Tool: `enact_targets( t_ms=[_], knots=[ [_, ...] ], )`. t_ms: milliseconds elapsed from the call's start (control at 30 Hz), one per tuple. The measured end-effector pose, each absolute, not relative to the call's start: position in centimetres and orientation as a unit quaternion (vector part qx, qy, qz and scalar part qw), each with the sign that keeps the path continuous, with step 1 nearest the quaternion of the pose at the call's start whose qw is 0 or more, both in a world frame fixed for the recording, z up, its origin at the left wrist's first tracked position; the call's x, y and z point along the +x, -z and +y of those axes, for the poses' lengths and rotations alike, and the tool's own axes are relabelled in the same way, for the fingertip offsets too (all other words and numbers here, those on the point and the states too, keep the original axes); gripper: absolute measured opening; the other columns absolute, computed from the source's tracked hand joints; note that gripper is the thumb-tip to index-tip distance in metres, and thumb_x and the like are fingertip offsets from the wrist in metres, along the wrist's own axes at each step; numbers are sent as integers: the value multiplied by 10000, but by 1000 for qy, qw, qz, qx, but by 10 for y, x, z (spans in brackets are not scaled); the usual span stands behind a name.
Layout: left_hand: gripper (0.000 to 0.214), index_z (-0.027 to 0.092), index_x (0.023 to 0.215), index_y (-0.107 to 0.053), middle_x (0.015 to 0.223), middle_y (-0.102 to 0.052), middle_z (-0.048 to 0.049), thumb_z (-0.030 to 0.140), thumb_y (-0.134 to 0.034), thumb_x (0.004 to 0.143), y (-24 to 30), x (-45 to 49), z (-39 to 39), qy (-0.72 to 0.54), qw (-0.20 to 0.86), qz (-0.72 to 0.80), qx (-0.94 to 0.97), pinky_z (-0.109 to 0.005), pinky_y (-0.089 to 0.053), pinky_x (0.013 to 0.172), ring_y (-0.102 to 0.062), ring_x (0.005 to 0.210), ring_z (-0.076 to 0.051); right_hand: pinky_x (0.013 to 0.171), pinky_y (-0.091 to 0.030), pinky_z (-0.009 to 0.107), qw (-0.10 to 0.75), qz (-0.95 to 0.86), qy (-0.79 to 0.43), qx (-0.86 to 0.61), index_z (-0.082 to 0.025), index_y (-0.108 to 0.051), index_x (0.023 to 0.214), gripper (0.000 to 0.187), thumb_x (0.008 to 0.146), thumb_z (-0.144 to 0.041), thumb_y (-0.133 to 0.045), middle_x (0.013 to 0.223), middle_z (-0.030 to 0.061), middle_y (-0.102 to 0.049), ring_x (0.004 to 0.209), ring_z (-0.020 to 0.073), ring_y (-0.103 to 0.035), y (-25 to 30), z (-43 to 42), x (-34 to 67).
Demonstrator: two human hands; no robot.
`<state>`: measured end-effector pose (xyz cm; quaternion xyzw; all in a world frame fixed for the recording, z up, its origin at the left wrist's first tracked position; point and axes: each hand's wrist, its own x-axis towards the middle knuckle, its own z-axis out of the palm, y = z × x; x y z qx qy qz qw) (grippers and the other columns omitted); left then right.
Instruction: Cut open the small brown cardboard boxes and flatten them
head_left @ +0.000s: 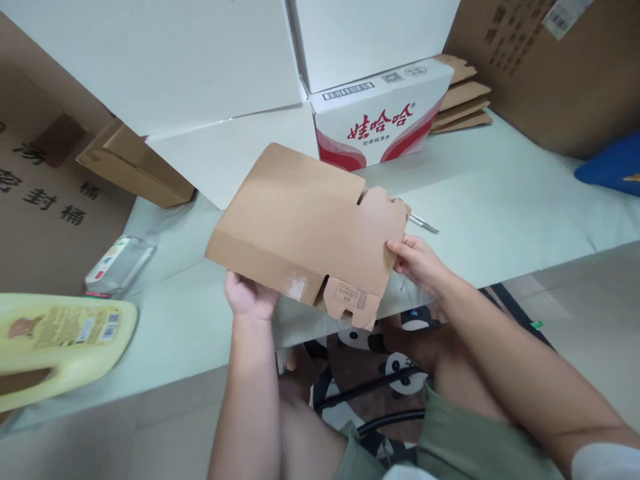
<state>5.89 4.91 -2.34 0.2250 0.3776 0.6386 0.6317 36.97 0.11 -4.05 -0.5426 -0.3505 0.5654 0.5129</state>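
A brown cardboard box blank (300,213) with creases, slots and cut tabs is held tilted above the table's front part. My right hand (417,261) pinches its right edge, thumb on top and fingers beneath. At the near left edge, my left hand (250,297) grips it from below, with its fingers mostly hidden behind the board. A small printed label (350,295) shows on the near tab. Just past the right end of the board lies a thin silver tool (424,223), partly covered; its kind cannot be made out.
A white carton with red lettering (383,130) stands at the back beside folded cardboard pieces (463,100). White panels (175,60) rise behind. To the left are a yellow jug (65,343), a clear bottle (120,265) and a large brown box (45,180). A blue object (613,167) sits far right.
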Motion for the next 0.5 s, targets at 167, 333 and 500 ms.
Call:
enact_targets(
  t_ms=[167, 333, 500],
  knots=[
    [366, 215, 1034, -726, 1048, -788, -68, 482, -748, 785, 21, 61, 45, -648, 613, 398, 215, -302, -607, 774, -746, 964, -236, 377, -254, 203, 557, -325, -558, -522, -194, -559, 656, 507, 568, -595, -856, 486, -53, -497, 385, 47, -377, 36, -4, 348],
    [207, 190, 988, -711, 918, -781, -45, 279, -754, 806, 24, 60, 49, -610, 634, 433, 197, -297, -618, 749, -748, 780, -183, 320, -255, 209, 537, -296, -603, -510, -194, -610, 780, 496, 546, -539, -880, 569, -21, -600, 371, 54, -389, 17, -21, 333],
    [204, 196, 948, -704, 922, -774, -50, 356, -597, 883, 7, 61, 45, -553, 693, 420, 194, -239, -582, 556, -752, 712, -173, 275, -188, 201, 619, -242, -485, -568, -226, -616, 763, 496, 521, -537, -917, 511, -69, -533, 307, 16, -253, -3, -70, 389]
  ],
)
